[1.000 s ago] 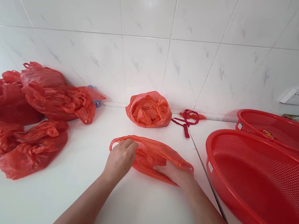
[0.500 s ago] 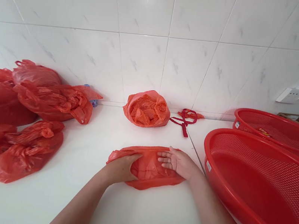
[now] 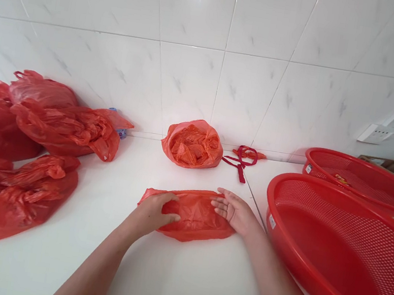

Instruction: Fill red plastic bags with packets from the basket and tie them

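Note:
A thin red plastic bag [image 3: 194,214] lies on the white counter in front of me, its mouth spread wide and facing up. At its left end is my left hand [image 3: 153,210], thumb and fingers apart over the bag's edge. My right hand [image 3: 235,211] is at the other end, palm turned inward and fingers stretched out against the inside of the bag. Neither hand grips anything. Behind this bag stands another red plastic bag [image 3: 193,144], its rim folded outward and crumpled plastic inside.
Several filled red plastic bags [image 3: 65,129] are heaped at the left. Against the wall lies a dark red strap [image 3: 243,162]. To the right, a large red perforated basket [image 3: 329,258] sits close to my right forearm, with a second red basket [image 3: 365,169] behind it.
My left hand has drawn back slightly to the left, its thumb and fingers coming further out of the bag. My right hand stays at the right end. The view has shifted a little.

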Available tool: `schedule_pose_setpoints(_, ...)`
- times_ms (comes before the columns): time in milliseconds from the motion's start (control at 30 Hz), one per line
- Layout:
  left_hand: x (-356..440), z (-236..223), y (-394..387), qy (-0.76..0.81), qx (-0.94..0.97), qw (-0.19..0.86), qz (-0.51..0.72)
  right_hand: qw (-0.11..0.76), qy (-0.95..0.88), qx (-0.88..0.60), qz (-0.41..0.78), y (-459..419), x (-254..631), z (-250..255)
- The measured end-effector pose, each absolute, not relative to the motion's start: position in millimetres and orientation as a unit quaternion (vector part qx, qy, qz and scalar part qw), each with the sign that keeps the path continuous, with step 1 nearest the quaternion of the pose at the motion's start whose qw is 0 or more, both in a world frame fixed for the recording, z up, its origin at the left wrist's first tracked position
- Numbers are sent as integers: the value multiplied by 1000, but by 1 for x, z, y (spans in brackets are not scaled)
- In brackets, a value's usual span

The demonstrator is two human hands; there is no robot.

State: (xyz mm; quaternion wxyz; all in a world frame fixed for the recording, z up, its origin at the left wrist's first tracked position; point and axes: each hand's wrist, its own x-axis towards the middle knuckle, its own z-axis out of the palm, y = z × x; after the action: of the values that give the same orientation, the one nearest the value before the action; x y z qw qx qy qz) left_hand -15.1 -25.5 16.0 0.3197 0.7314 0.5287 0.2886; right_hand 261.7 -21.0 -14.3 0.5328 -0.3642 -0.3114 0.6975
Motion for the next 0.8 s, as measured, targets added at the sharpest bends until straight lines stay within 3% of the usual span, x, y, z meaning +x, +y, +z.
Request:
schedule_pose_setpoints(100, -13, 19, -26, 552, 733, 268, 292, 528, -345, -362, 686, -23, 263, -15)
schedule_pose_setpoints(367, -10, 16, -23, 597, 721, 186, 299, 649, -247, -317, 646, -19, 275, -14)
schedule_pose_setpoints(567, -14, 13, -20, 609, 713, 140, 319, 703, -290, -460, 458, -25, 274, -12)
schedule_pose_setpoints(700, -17, 11, -18, 624, 698, 124, 329, 694, -302, -590, 280, -34, 283, -12)
schedule_pose_setpoints(800, -18, 8, -18, 607, 701, 114, 357, 692, -283, -628, 217, -40, 291, -13)
